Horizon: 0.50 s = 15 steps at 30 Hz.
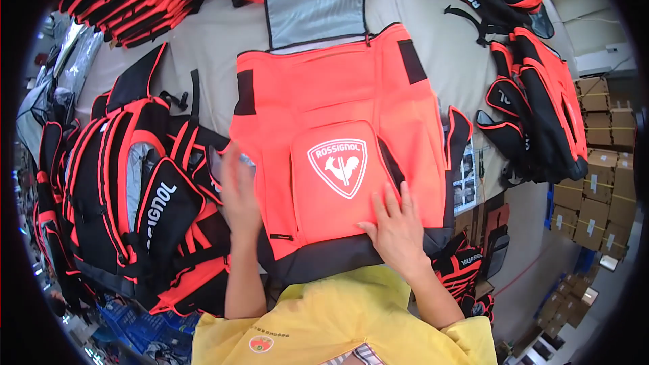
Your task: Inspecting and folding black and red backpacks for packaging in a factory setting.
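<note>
An orange backpack (338, 155) lies flat at the table's (203, 40) centre, its grey flap at 12 o'clock. The right hand (395, 226) rests palm-down, fingers spread, on the backpack's lower front at 5 o'clock, gripping nothing. The left hand (238, 192), blurred, lies open against its 9 o'clock edge, beside black-and-orange bags (135, 196).

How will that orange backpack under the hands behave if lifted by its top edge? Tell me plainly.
The orange backpack lies flat and looks empty, so it would probably sag and fold. Its grey flap would likely flop over. The right hand and left hand press it flat easily, which suggests it is light.
</note>
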Tool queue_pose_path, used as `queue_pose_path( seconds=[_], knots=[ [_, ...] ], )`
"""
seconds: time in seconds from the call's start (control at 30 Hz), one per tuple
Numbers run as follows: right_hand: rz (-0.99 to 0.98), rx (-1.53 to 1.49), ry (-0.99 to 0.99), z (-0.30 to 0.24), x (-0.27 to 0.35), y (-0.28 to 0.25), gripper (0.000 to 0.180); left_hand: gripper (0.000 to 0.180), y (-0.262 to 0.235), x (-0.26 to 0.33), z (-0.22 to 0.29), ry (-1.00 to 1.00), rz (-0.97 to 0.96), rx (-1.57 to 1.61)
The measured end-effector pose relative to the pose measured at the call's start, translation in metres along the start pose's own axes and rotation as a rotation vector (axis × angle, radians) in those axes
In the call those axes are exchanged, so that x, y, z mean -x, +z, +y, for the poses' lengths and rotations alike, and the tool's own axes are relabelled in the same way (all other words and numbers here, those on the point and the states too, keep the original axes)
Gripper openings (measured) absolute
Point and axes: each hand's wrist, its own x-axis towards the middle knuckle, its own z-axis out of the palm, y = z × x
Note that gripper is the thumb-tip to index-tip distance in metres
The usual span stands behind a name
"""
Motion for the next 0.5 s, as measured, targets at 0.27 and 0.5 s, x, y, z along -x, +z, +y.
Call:
queue_pose_path(
  seconds=[0.27, 0.5],
  knots=[
    [0.297, 0.069, -0.011, 0.052, 0.016, 0.146, 0.074, 0.075, 0.089, 0.070, -0.085, 0.393, -0.434, -0.869],
    [0.440, -0.031, -0.021, 0.069, 0.019, 0.179, 0.069, 0.077, 0.102, 0.069, -0.091, 0.441, -0.442, -0.926]
  ],
)
